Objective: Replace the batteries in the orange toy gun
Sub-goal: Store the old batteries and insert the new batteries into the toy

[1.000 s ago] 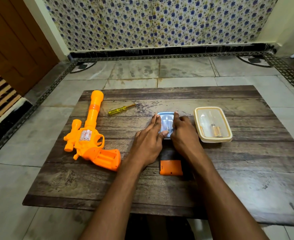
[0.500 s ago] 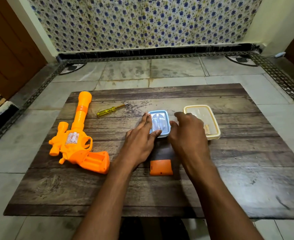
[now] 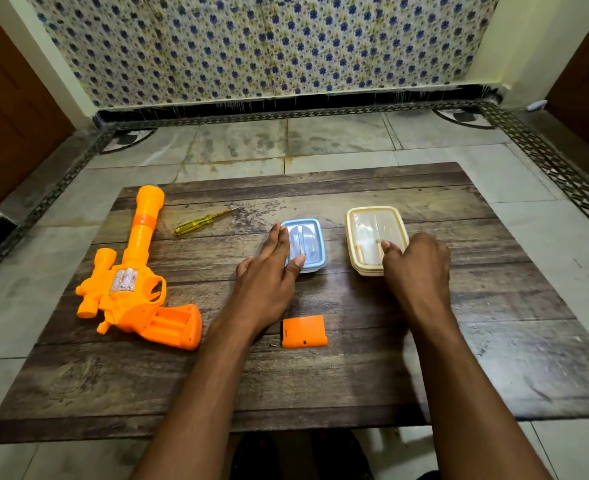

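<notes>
The orange toy gun [image 3: 132,289] lies flat on the left part of the wooden table [image 3: 355,386], with its barrel pointing to the upper left of the frame and its handle toward the lower centre. The battery space in the handle is open, and I cannot tell if something is inside. The orange cover [image 3: 303,331] lies alone near the centre of the frame, a little below the hands. A yellow screwdriver [image 3: 201,222] lies above the gun, well apart from both hands.

The left hand [image 3: 269,275] rests with straight fingers against the left side of the small blue box [image 3: 307,244] in the centre; the thumb touches its near edge. The fingers are not closed around it. The right hand [image 3: 416,268] is on the near right corner of the cream box [image 3: 372,233], right of centre. Its fingers are curled over the edge and the thumb presses on the lid. Some long objects show through both clear lids, but they are too blurred to name
</notes>
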Demonstrator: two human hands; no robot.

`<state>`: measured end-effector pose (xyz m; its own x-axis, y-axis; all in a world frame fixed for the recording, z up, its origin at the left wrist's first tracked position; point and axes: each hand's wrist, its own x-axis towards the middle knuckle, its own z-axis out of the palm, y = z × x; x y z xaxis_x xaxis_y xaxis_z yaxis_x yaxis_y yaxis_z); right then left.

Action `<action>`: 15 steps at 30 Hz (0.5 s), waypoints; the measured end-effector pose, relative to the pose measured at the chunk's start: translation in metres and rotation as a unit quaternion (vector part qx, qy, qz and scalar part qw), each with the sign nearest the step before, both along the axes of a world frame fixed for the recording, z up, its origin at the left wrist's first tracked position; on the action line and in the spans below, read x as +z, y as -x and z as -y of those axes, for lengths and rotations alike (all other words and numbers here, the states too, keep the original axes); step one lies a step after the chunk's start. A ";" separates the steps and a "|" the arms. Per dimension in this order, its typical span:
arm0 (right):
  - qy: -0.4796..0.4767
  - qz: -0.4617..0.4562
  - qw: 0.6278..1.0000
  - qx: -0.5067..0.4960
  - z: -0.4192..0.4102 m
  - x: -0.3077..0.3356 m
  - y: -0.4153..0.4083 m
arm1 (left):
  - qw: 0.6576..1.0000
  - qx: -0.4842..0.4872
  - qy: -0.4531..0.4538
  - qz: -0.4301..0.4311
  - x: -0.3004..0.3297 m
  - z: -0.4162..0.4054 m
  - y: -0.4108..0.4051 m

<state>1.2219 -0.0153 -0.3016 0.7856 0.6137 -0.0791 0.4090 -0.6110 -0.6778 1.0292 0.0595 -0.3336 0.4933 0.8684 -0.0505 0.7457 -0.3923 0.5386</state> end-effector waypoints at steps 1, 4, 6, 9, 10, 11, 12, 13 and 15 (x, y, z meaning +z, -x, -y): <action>-0.009 -0.002 1.000 -0.007 -0.002 -0.002 -0.002 | 1.000 0.000 0.000 0.004 -0.001 -0.001 0.000; -0.035 -0.004 0.999 -0.027 -0.005 -0.006 -0.004 | 1.000 0.005 -0.003 0.029 -0.003 -0.002 0.000; -0.056 0.004 0.998 -0.036 -0.006 -0.005 -0.004 | 0.997 0.021 -0.037 0.067 -0.003 -0.002 -0.002; -0.116 0.020 0.993 -0.027 -0.007 -0.001 -0.003 | 0.978 0.031 -0.134 0.155 0.006 -0.001 -0.009; -0.144 0.021 0.989 -0.014 -0.008 0.002 -0.001 | 0.969 0.029 -0.154 0.193 0.011 0.001 -0.013; -0.174 0.012 0.985 0.004 -0.008 0.006 0.003 | 0.959 0.032 -0.152 0.236 0.016 0.003 -0.017; -0.202 -0.011 0.979 0.022 -0.008 0.010 0.008 | 0.950 0.038 -0.127 0.281 0.021 0.005 -0.021; -0.224 -0.041 0.973 0.041 -0.007 0.015 0.015 | 0.940 0.046 -0.087 0.325 0.025 0.007 -0.024; -0.249 -0.101 0.960 0.077 -0.006 0.020 0.027 | 0.913 0.069 0.006 0.403 0.031 0.011 -0.029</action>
